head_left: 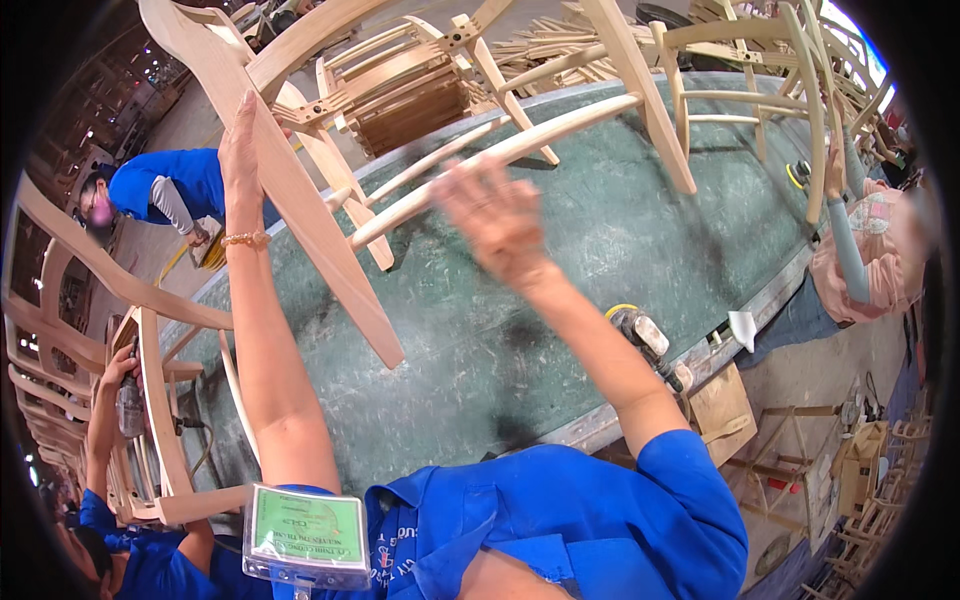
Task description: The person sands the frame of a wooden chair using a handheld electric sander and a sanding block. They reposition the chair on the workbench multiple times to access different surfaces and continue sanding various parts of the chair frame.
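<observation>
Around the scuffed green tabletop (pixel 620 240), chair frames (pixel 725 32) crowded; left hand (pixel 238 155) gripped a wooden leg (pixel 312 230); right hand (pixel 495 220) blurred, grip unclear.

A green-topped worktable (pixel 610 225) with scuffed patches spans the middle. On its near right part lies an orbital sander (pixel 645 335) with a yellow-edged pad, and a small white object (pixel 742 328) of unclear kind sits at the rim just beyond. Far right stands another wooden chair frame (pixel 725 33), beside a co-worker in a pink top (pixel 875 255). At far left a co-worker in blue (pixel 190 180) bends over; at near left, another holds a power tool (pixel 130 405) against a curved wooden frame (pixel 160 400). Loose wooden sticks (pixel 560 50) are piled beyond the table.
</observation>
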Demonstrator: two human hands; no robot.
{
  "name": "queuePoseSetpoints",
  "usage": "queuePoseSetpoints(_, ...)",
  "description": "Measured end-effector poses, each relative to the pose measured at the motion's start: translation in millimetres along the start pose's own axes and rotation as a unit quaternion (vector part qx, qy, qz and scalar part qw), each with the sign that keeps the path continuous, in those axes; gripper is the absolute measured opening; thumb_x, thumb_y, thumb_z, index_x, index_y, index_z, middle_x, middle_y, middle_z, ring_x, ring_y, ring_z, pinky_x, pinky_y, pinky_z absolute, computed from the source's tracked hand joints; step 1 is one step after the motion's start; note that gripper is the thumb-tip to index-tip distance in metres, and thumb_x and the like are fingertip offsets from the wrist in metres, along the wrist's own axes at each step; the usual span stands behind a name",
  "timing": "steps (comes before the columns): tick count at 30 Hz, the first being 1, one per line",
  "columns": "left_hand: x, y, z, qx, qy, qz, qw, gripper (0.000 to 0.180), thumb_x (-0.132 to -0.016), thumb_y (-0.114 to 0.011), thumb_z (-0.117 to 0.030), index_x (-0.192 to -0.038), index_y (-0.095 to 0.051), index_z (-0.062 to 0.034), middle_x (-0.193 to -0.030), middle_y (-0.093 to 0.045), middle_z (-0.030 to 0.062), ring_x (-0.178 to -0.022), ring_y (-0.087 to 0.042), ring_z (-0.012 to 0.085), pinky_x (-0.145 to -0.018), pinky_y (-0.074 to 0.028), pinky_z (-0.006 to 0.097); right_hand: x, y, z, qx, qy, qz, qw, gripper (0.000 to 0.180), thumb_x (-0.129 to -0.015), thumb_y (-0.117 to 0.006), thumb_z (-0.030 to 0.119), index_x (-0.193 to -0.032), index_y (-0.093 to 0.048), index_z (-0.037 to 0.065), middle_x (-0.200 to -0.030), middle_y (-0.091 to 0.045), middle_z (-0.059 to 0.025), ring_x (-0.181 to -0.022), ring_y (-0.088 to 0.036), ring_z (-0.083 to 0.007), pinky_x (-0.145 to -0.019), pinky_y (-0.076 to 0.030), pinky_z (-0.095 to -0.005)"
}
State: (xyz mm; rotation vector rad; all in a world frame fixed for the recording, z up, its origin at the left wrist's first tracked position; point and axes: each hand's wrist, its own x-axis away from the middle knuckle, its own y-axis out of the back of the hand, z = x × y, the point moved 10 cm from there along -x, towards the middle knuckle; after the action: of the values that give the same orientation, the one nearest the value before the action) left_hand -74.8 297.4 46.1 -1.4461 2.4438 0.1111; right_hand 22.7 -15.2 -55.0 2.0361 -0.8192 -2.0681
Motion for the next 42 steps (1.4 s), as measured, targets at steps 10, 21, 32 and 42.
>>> queuePoseSetpoints(10, -30, -14, 11, -0.019, 0.001, 0.043, 0.999, 0.060, -0.081, -0.068, -0.052, -0.107, -0.056, 0.0004, -0.081, -0.063, 0.0087, -0.066, -0.064, 0.0147, -0.057, -0.053, 0.026, -9, -28, 46, -0.063, -0.022, -0.009, 0.998, 0.050, -0.087, -0.053, 0.010, -0.136, -0.050, 0.022, -0.144, -0.044, -0.0010, -0.133, -0.039, -0.0255, -0.088, -0.031, -0.0355)
queuePoseSetpoints(21, -33, -7, 5, 0.001, -0.022, 0.035, 0.999, 0.044, -0.085, -0.066, -0.043, -0.093, -0.057, -0.0006, -0.071, -0.062, 0.0092, -0.057, -0.063, 0.0165, -0.052, -0.052, 0.028, -24, -16, 29, -0.039, -0.089, -0.009, 0.995, 0.041, -0.089, -0.057, 0.017, -0.130, -0.057, 0.019, -0.141, -0.048, -0.0025, -0.131, -0.042, -0.0263, -0.094, -0.032, -0.0341)
queuePoseSetpoints(32, -31, 5, 9, 0.000, -0.032, 0.012, 0.999, 0.039, -0.086, -0.066, -0.039, -0.095, -0.061, -0.0016, -0.069, -0.063, 0.0087, -0.056, -0.063, 0.0162, -0.052, -0.051, 0.027, -37, -5, 50, -0.030, -0.060, 0.021, 0.998, 0.038, -0.085, -0.052, 0.010, -0.122, -0.060, 0.010, -0.127, -0.059, -0.0077, -0.122, -0.052, -0.0201, -0.080, -0.037, -0.0353)
queuePoseSetpoints(42, 16, -7, -12, 0.043, -0.079, -0.013, 0.996, 0.037, -0.088, -0.064, -0.037, -0.093, -0.059, -0.0005, -0.071, -0.058, 0.0044, -0.057, -0.058, 0.0116, -0.051, -0.048, 0.027, -20, 27, -47, 0.120, -0.147, -0.034, 0.981, 0.037, -0.089, -0.048, 0.011, -0.124, -0.058, 0.009, -0.129, -0.059, -0.0047, -0.121, -0.053, -0.0176, -0.078, -0.037, -0.0347)
